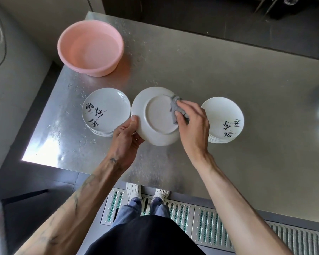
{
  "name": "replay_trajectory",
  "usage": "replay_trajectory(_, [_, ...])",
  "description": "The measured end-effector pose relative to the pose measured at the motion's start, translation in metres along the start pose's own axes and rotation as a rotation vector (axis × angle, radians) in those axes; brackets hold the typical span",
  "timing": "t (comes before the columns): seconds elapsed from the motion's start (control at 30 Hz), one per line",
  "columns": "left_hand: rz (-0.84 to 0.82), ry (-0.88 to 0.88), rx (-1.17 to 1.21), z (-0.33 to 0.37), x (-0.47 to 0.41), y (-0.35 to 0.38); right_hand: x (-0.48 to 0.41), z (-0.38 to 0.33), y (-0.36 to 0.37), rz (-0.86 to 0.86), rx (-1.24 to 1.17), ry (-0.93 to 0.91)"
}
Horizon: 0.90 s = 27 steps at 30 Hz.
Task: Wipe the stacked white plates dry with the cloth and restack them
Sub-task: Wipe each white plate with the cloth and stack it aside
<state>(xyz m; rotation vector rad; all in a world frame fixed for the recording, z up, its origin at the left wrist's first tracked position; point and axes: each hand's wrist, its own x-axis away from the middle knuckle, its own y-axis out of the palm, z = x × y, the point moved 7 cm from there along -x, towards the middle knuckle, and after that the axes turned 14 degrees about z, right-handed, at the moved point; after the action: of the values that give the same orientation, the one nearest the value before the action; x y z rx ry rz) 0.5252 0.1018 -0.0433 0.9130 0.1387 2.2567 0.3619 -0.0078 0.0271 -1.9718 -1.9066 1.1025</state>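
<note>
My left hand (126, 134) grips the lower left rim of a white plate (155, 116), which is held above the steel table with its underside facing me. My right hand (191, 124) holds a crumpled grey cloth (176, 109) against the right side of that underside. To the left, a stack of white plates (105, 113) with black calligraphy sits on the table. Another stack of the same plates (224, 118) stands to the right, partly hidden by my right hand.
A pink plastic basin (90, 47) stands at the back left of the steel table (210, 80). Water droplets speckle the table's left half. The table's left edge and near edge are close; a floor drain grate (201, 218) and my feet lie below.
</note>
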Motion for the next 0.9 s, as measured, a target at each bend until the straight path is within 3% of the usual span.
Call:
replay_trajectory(0.13, [-0.037, -0.001, -0.017, -0.003, 0.001, 0.006, 0.036, -0.036, 0.020, -0.123, -0.076, -0.173])
replay_trajectory(0.3, [-0.008, 0.002, -0.043, -0.010, 0.001, -0.001, 0.020, -0.022, 0.027, -0.086, -0.047, 0.027])
replay_trajectory(0.53, [0.043, 0.021, -0.005, -0.005, -0.004, -0.003, 0.072, -0.047, 0.028, -0.064, -0.065, -0.264])
replay_trajectory(0.7, [0.116, 0.002, 0.081, -0.004, -0.006, -0.003, 0.076, -0.016, 0.012, 0.077, -0.076, -0.043])
replay_trajectory(0.9, [0.080, -0.024, 0.107, -0.010, -0.003, -0.006, 0.079, -0.055, 0.034, 0.014, -0.104, -0.196])
